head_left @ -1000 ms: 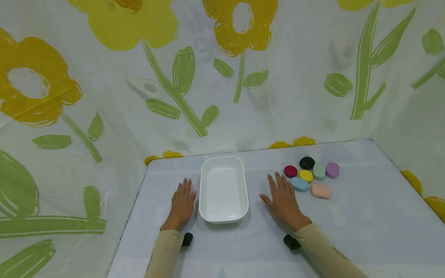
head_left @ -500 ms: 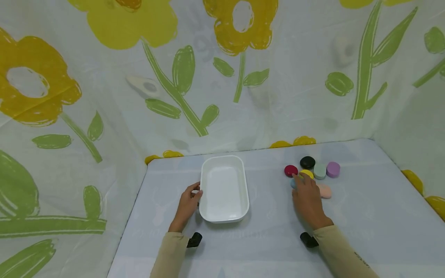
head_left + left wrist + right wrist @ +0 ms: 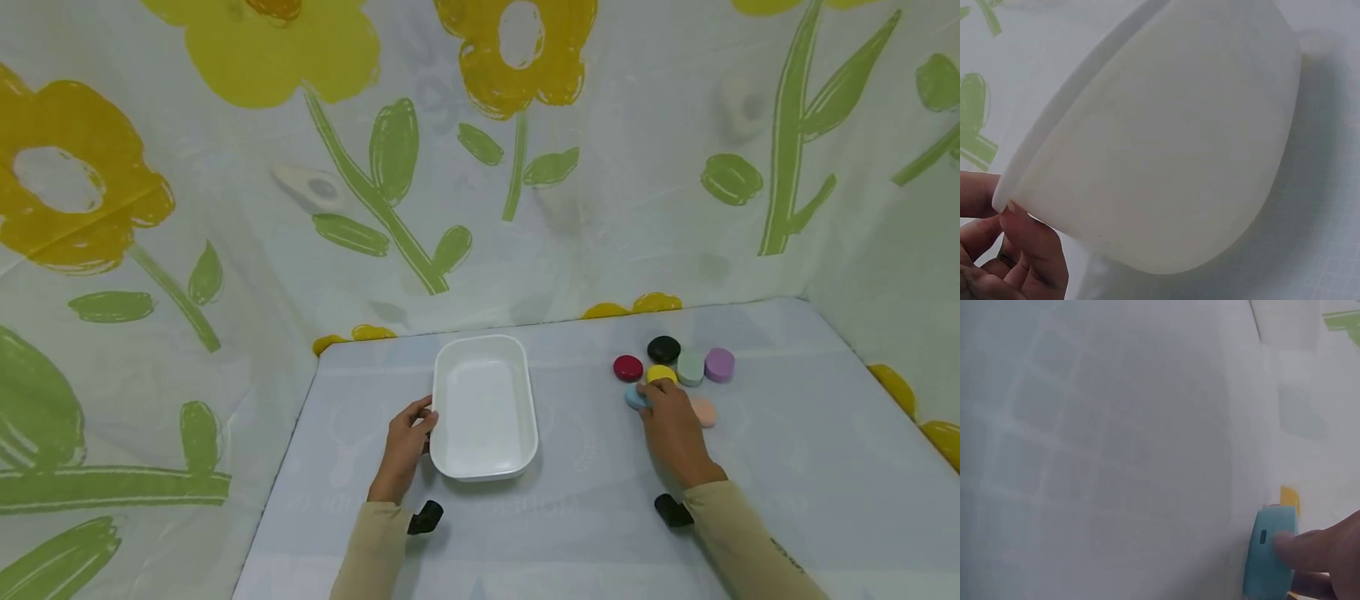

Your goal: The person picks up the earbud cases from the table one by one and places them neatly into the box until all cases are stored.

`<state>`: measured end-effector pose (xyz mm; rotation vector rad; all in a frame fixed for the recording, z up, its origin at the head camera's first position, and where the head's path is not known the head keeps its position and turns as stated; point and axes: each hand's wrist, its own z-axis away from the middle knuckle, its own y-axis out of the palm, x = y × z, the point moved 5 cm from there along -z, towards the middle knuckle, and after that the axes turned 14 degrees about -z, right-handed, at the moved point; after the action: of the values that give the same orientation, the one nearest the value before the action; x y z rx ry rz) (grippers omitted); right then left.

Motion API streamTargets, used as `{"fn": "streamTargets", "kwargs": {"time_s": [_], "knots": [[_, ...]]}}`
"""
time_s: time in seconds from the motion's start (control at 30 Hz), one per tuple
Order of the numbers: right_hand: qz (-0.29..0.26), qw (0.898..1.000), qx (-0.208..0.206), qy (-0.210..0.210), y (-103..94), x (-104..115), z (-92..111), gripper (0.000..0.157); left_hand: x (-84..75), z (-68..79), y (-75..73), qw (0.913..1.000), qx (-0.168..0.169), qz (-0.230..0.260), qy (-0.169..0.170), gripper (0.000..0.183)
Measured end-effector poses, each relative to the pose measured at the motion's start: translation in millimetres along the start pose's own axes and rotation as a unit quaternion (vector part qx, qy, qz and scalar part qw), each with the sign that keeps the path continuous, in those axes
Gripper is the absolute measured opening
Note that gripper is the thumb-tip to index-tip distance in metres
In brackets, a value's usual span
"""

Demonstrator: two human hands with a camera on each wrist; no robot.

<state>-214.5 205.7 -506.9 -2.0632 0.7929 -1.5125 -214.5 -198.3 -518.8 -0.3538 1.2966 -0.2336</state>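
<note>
And here are my two hands, well apart, each busy with its own thing! My left hand pinches the near-left rim of the white dish, thumb tucked just under the lip and a finger opposite; the dish stands directly to the right of that hand, between it and my other one. Over to my right hand, and it's got the blue case between thumb and fingers, the case poking out past the fingertips on the side towards the dish. The right wrist view shows the thumb pressed flat on its face, right beside a small dark slot; whether it's off the cloth, I can't tell.

Just beyond those right fingers sits the yellow piece, with the red piece ahead and to the left and the black piece farther out. The pale green piece lies beyond the knuckles, the purple piece just right of it. And tight against the right side of the hand, partly covered, there's the pink case!
</note>
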Motion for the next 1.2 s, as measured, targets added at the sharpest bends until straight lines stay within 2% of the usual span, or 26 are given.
{"fn": "streamTargets", "kwargs": {"time_s": [0.33, 0.77, 0.93, 1.03, 1.2], "knots": [[-0.031, 0.999, 0.017, 0.041, -1.8, -1.1, -3.8, 0.038, 0.7, -0.3, 4.6, 0.9991, 0.014, 0.038, -0.011, 0.038], [-0.038, 0.998, 0.030, 0.041, -2.8, -2.6, -2.0, 0.040, -2.8, -2.2, 17.5, 0.9984, 0.015, 0.053, -0.016, 0.039], [-0.042, 0.996, 0.042, 0.062, -6.0, -2.6, -1.5, 0.040, -3.8, -2.7, 22.8, 0.9980, 0.023, 0.056, -0.017, 0.038], [-0.052, 0.995, 0.044, 0.073, -7.5, 1.0, -2.3, 0.041, -3.9, -3.6, 25.4, 0.9979, 0.023, 0.058, -0.015, 0.038], [-0.084, 0.995, 0.030, 0.046, -7.6, 20.5, -7.9, 0.042, -4.7, -3.9, 27.5, 0.9976, 0.024, 0.063, -0.017, 0.038]]}}
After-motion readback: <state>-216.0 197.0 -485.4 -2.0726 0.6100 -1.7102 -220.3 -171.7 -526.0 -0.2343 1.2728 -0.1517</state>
